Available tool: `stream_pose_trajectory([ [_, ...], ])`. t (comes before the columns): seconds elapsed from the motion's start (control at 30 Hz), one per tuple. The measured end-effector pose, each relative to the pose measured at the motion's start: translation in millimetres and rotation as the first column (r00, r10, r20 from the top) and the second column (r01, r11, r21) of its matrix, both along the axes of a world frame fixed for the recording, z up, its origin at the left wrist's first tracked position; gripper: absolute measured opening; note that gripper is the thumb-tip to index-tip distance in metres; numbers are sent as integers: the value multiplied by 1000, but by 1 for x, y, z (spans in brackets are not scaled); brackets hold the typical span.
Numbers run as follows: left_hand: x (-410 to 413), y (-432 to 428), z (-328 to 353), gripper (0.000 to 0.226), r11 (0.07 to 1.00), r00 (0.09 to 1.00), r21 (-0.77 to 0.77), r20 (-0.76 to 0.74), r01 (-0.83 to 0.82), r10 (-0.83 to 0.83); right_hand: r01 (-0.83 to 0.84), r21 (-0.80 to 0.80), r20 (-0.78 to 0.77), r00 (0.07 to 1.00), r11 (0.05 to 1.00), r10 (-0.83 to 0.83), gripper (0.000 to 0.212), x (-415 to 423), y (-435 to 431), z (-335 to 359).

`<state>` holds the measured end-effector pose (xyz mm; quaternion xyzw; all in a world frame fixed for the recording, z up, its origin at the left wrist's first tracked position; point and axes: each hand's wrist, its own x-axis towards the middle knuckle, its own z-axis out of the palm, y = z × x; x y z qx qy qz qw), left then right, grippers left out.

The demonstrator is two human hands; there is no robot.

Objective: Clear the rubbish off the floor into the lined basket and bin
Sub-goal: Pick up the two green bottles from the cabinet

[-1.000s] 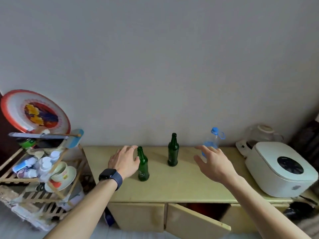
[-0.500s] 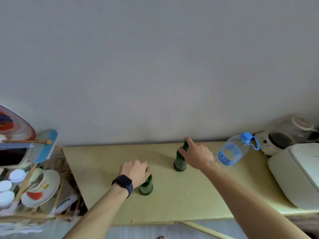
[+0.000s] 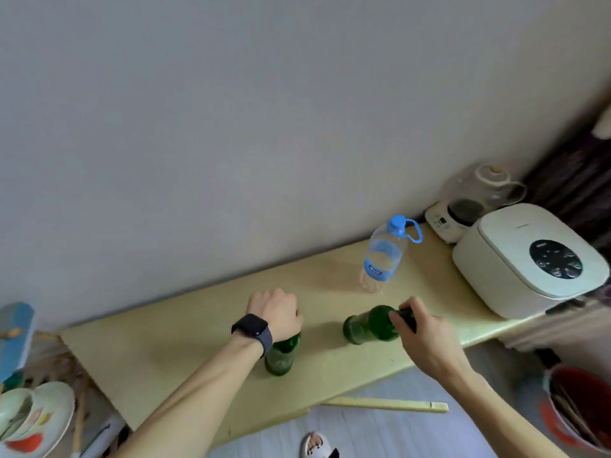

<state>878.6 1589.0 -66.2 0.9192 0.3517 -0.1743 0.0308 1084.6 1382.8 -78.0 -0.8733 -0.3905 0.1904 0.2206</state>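
On the yellow cabinet top (image 3: 165, 358), the left hand (image 3: 276, 314) curls its fingers down over the neck of the near green glass bottle (image 3: 281, 355), which stands upright. Just beyond, the right hand (image 3: 420, 335) wraps its fingers round the neck of the second green glass bottle (image 3: 367, 325), which is tilted. A plastic water bottle (image 3: 383, 256) stands behind, apart.

The left hand (image 3: 276, 312) hides the neck of the left green bottle (image 3: 280, 358); the red bucket (image 3: 582, 380) is cropped.

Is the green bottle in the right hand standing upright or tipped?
Tipped: the right hand grips the neck, and the green bottle leans far over, unlike the plastic bottle standing behind.
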Motion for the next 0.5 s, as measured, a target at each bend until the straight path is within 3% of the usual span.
stream_pose_trajectory([
  [0.27, 190, -149, 24, 35, 937, 937, -51, 59, 346, -343, 282, 4, 119, 953, 960, -280, 31, 68, -225, 19],
  [0.5, 333, -335, 12, 42, 834, 837, -105, 159, 541, -523, 518, 1, 88, 852, 855, -516, 31, 127, -398, 0],
])
